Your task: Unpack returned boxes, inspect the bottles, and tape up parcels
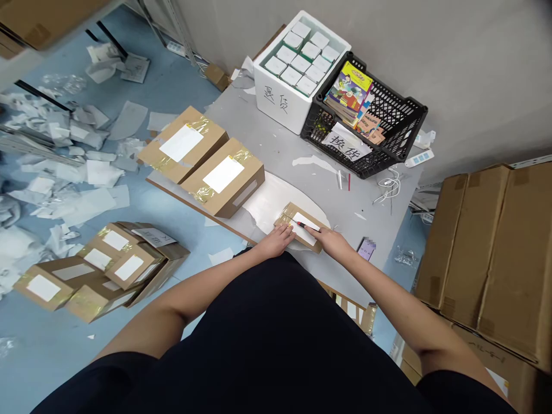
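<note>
A small taped cardboard box (317, 244) with a white label lies flat near the front edge of the grey table (280, 144). My right hand (333, 240) is closed around a thin red-and-black tool (303, 225), whose slender tip points left over the taped end of the box. The tip is too small to tell if it touches the tape. My left hand (276, 240) rests on the near left corner of the same box, fingers extended. Two larger taped boxes (235, 178) with white labels stand to the left on the table.
A white foam box (280, 106) of small cartons and a black crate (375, 164) with books stand at the back. A phone (366, 248) lies at right. Stacked boxes (129, 267) and scattered paper cover floor at left; large cartons (487, 247) stand right.
</note>
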`<state>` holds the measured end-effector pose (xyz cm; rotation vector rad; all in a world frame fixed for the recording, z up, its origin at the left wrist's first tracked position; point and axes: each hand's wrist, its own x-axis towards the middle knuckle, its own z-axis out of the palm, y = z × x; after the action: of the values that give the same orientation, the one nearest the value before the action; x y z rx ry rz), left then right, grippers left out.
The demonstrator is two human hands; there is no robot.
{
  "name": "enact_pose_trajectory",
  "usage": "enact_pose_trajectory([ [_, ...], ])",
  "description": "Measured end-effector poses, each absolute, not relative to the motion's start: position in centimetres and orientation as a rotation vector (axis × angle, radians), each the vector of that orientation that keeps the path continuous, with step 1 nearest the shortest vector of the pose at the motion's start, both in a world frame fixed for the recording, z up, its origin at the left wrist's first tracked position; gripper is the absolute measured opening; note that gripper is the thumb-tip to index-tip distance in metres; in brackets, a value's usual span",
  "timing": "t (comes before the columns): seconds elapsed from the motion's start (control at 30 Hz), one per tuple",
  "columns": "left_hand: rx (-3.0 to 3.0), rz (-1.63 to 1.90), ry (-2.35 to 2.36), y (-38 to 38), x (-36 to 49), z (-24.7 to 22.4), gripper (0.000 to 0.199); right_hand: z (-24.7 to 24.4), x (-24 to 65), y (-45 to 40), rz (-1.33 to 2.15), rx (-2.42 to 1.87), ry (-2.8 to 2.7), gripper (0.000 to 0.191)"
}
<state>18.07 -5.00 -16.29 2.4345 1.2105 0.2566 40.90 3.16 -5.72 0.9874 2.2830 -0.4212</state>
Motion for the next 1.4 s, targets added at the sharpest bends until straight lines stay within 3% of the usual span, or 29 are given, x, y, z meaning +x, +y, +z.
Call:
enact_pose_trajectory([
  [0.63,2.430,0.123,1.215,-5.0,18.2,-16.2,0.056,-1.6,50.2,-1.8,-0.360,1.137,2.064,0.082],
  [0.97,2.497,0.010,1.160,-4.3,18.1,-15.0,0.052,-2.2,53.1,-4.9,-0.456,1.331,2.037,0.079],
  [1.13,2.543,0.038,1.104,-3.1,17.9,-13.8,0.044,-5.0,55.4,-8.8,-1.089,2.009,1.903,0.056],
  [1.27,2.564,0.034,0.996,-1.1,18.5,-12.8,0.053,-9.3,52.3,-11.7,-1.824,2.614,1.461,0.065],
  [1.4,2.679,-0.033,0.896,1.7,20.0,-12.5,0.082,-12.4,47.7,-12.7,-2.269,2.804,1.213,0.076],
])
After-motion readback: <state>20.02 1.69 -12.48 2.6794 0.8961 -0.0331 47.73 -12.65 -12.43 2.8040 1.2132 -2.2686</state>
